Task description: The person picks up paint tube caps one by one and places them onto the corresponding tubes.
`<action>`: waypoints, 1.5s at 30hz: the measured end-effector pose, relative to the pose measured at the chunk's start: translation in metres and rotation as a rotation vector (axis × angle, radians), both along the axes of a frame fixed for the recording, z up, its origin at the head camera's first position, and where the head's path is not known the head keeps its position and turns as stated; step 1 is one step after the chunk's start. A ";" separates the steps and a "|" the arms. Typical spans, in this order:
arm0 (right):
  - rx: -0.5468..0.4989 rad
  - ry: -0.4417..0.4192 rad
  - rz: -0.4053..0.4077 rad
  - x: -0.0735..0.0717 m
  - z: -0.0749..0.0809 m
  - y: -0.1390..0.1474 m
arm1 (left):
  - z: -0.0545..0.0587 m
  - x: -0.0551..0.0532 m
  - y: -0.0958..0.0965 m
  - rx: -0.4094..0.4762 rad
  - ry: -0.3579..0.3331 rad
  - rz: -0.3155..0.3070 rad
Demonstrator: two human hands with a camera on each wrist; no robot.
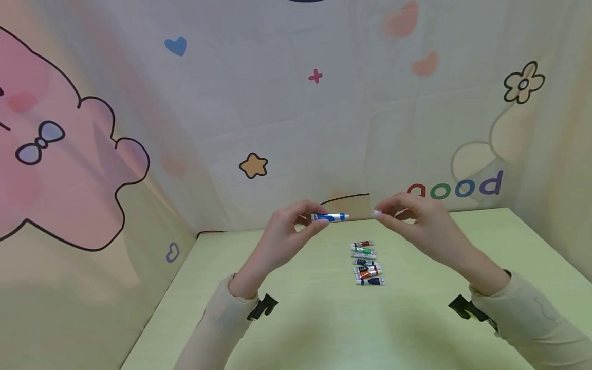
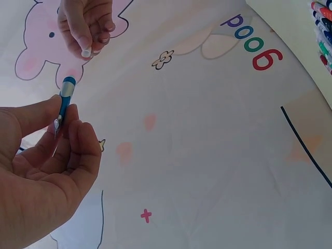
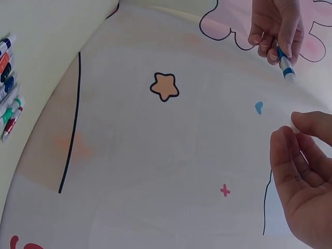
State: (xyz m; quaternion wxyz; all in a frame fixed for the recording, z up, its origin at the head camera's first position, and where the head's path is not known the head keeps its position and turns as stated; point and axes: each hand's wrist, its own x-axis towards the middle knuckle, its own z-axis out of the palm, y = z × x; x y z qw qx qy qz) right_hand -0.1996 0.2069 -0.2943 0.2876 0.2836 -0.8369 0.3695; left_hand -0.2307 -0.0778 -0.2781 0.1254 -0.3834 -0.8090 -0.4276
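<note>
My left hand (image 1: 288, 231) pinches a small blue and white paint tube (image 1: 334, 217) between thumb and fingers, its narrow white nozzle pointing right. Across a short gap, the fingertips of my right hand (image 1: 425, 223) pinch a small white cap (image 1: 377, 211). Cap and tube are apart, both held up above the table. In the right wrist view most of the cap is hidden by the thumb and fingers. The left wrist view shows the tube (image 2: 66, 96) from its rear side, with the thumb against it.
Several paint tubes (image 1: 370, 281) in red, green, orange and dark blue lie in a column on the pale green table (image 1: 300, 329), below and between the hands. A printed cloth (image 1: 287, 113) hangs behind the table and along its left side.
</note>
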 end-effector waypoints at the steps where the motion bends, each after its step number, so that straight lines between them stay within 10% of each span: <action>1: -0.001 0.007 0.008 0.000 0.000 -0.001 | 0.000 0.000 0.000 -0.001 0.005 -0.002; 45: -0.011 0.069 0.176 0.007 -0.007 -0.024 | -0.014 0.014 0.011 0.017 0.037 -0.050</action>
